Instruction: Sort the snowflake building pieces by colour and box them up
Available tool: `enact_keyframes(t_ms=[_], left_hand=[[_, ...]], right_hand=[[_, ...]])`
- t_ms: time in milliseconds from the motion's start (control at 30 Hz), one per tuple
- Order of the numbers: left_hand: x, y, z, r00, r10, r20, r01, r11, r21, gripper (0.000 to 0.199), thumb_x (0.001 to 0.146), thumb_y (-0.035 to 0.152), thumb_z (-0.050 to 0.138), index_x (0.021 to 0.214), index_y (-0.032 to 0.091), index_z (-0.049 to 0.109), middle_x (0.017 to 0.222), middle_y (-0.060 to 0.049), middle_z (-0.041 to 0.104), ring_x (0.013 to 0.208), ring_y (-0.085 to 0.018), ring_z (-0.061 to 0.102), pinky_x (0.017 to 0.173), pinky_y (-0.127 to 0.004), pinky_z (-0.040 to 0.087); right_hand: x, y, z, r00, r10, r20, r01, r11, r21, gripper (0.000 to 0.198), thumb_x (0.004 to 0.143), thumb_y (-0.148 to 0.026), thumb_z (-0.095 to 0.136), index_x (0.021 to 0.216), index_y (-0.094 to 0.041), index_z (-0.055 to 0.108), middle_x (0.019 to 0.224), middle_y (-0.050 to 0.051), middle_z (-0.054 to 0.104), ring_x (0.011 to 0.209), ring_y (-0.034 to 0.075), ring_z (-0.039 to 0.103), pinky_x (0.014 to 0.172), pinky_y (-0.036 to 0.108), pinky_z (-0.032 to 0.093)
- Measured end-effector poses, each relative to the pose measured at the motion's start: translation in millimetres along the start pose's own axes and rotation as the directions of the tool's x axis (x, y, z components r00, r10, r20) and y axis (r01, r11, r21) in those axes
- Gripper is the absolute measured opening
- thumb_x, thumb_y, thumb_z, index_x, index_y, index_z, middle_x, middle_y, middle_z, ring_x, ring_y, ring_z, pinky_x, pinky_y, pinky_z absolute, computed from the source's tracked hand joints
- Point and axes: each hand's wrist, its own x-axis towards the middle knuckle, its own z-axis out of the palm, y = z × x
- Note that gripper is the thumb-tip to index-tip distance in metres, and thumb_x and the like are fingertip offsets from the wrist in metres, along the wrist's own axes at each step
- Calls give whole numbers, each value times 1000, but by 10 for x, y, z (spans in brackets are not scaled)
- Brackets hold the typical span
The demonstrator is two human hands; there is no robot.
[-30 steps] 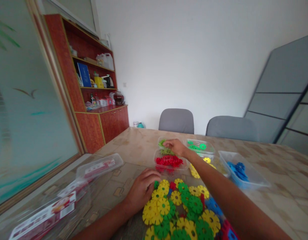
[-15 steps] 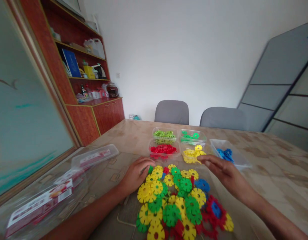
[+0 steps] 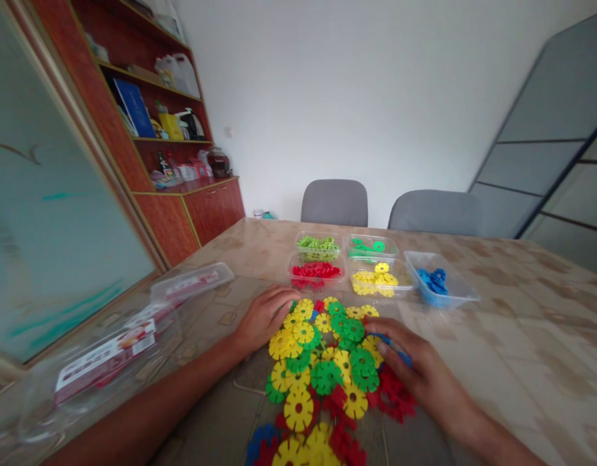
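Observation:
A loose pile of flat, notched flower-shaped plastic discs [image 3: 326,377] lies in front of me, mostly yellow and green with some red and blue. My left hand [image 3: 265,318] rests against its far left side, fingers stretched and loosely curved beside the yellow discs. Over the right side is my right hand [image 3: 414,362]. Its thumb and forefinger are apart above a yellow disc [image 3: 373,349], with blue pieces partly hidden beneath the fingers. Beside its palm sit red pieces [image 3: 395,396].
Behind the pile, clear tubs hold lime-green pieces [image 3: 318,244], red pieces [image 3: 315,272], green pieces [image 3: 369,247] and yellow discs [image 3: 374,281]. A larger tub [image 3: 456,289] with blue pieces stands right. Labelled clear lids [image 3: 107,362] lie left. Two grey chairs [image 3: 334,202] stand beyond.
My right hand has come back from the tub of yellow discs to the pile's right side. My left hand has stayed at the pile. The view has tilted down slightly.

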Motion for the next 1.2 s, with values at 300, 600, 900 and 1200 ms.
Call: enact_keyframes(t_ms=[300, 600, 900, 1200], left_hand=[[-389, 760, -599, 934, 92, 345, 11, 958, -285, 39, 84, 46, 61, 119, 29, 60, 119, -7, 61, 108, -25, 57, 94, -37, 46], [-689, 1096, -401, 833, 181, 523, -92, 977, -193, 25, 89, 31, 59, 114, 26, 59, 111, -5, 66, 95, -21, 60, 87, -28, 47], [-799, 1049, -137, 918, 149, 366, -48, 962, -270, 47, 85, 36, 63, 128, 33, 44, 116, -4, 63, 103, -22, 59, 93, -32, 47], [-933, 1022, -279, 953, -64, 298, 167, 927, -335, 58, 79, 38, 71, 131, 37, 44, 131, -2, 54, 118, -22, 52, 101, -30, 42]], right_hand=[[-250, -483, 153, 934, -194, 300, 255, 950, -178, 44, 81, -28, 62, 124, -38, 54, 103, 7, 68, 88, 26, 65, 71, 39, 57], [-316, -372, 435, 893, -132, 430, 255, 936, -242, 18, 79, -18, 60, 94, -26, 63, 90, 6, 67, 73, 22, 66, 56, 29, 52], [-257, -418, 161, 888, -43, 458, 129, 979, -158, 17, 80, -22, 61, 94, -31, 61, 91, 4, 66, 79, 22, 64, 63, 33, 53], [-299, -437, 271, 851, -144, 505, 244, 960, -138, 22, 78, -12, 58, 96, -25, 60, 97, 4, 64, 82, 18, 64, 64, 25, 51]])
